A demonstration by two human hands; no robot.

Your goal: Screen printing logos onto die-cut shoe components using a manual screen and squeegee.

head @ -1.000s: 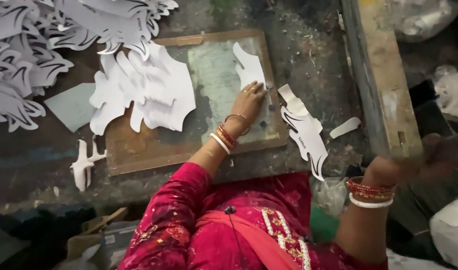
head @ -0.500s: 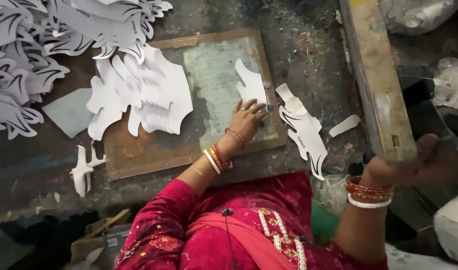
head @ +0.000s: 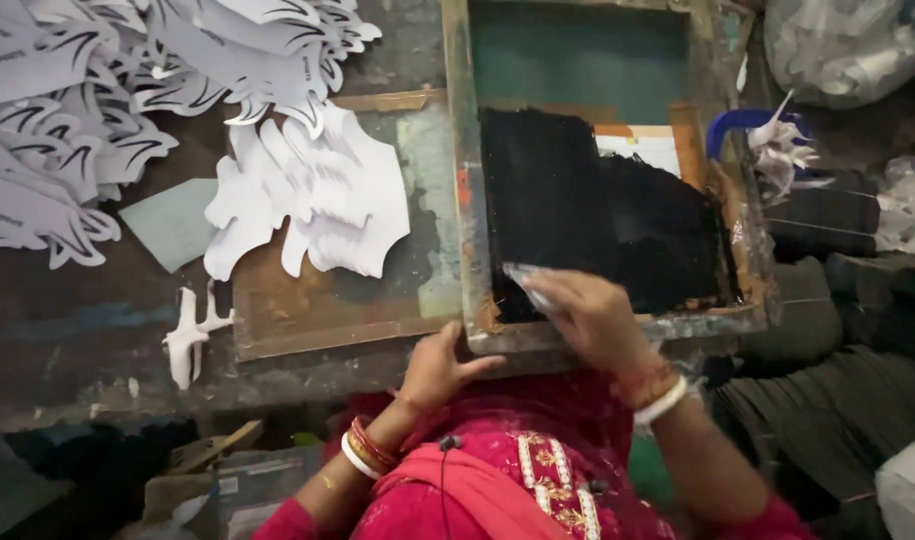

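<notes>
Under our right hand (head: 588,315), fingers curled around a pale squeegee (head: 528,285), lay the wooden-framed black-inked screen (head: 598,220); left hand (head: 440,368) gripped its near edge. Slipping could smear ink.

a heap of white cut-out card shapes with black curved markings (head: 128,90) covers the upper left of the dark, stained worktable (head: 78,340). a stack of plain white cut-out shapes (head: 308,195) lies on a worn wooden board (head: 318,320). a pale grey-green paper piece (head: 173,222) sits beside it; a small white offcut (head: 188,335) lies below. crumpled clear plastic (head: 848,50) fills the upper right corner.
</notes>
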